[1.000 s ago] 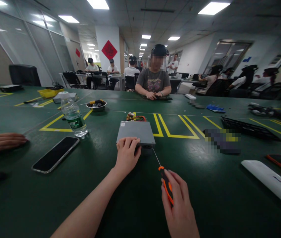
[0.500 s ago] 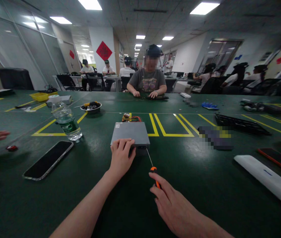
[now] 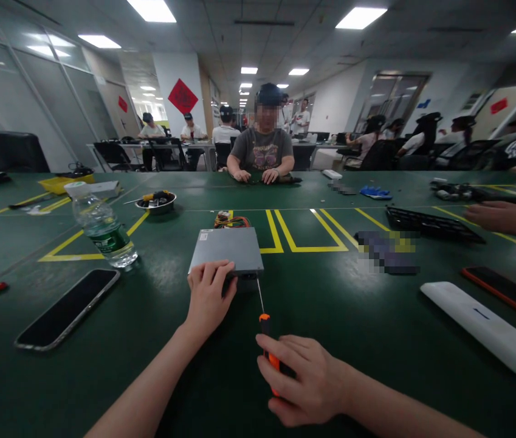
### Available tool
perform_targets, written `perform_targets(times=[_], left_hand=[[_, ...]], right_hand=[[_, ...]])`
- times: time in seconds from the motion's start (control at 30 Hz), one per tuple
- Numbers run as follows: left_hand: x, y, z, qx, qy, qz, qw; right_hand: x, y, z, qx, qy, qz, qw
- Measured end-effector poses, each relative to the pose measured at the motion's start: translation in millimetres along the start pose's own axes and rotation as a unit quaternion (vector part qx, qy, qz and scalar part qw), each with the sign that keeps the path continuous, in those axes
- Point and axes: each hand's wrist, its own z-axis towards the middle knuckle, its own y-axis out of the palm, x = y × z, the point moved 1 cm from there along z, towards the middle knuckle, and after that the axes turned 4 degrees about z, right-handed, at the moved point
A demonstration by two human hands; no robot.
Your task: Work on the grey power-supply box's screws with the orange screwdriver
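Observation:
A flat grey metal box [image 3: 228,249] lies on the green table [image 3: 258,340], with coloured wires [image 3: 229,220] at its far end. My left hand [image 3: 208,299] rests on the box's near edge, fingers curled over it. My right hand [image 3: 306,383] is wrapped round the orange and black handle of a screwdriver [image 3: 267,337]. Its thin shaft points at the near face of the box, and the tip sits at that face.
A water bottle [image 3: 103,226] and a dark phone [image 3: 68,307] lie to the left. A metal bowl [image 3: 156,202] holds small tools. At the right lie a white bar [image 3: 485,328], a red-edged phone [image 3: 508,295], a black grille [image 3: 431,222], and another person's hand [image 3: 499,217]. A person [image 3: 262,149] sits opposite.
My right hand has turned over the screwdriver handle, from side-on to palm-down. The view has drifted, so everything sits further left. A hand at the left has gone; another has come in at the right.

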Motion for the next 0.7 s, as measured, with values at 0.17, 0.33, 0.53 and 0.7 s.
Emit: perform_targets(times=[0.17, 0.33, 0.53, 0.7], left_hand=[[-1, 0.9, 0, -0.006, 0.001, 0.001, 1.000], [-2, 0.8, -1, -0.008, -0.001, 0.002, 1.000], [-1, -1.1, 0, -0.010, 0.000, -0.005, 1.000], [0, -2.1, 0, -0.011, -0.001, -0.009, 1.000]], right_hand=[[2, -3, -8, -0.009, 0.016, 0.011, 1.000], [6, -2, -8, 0.036, 0.014, -0.011, 0.999], [1, -7, 1, 0.083, 0.046, 0.015, 0.995], [-6, -5, 4, 0.057, 0.129, 0.059, 0.988]])
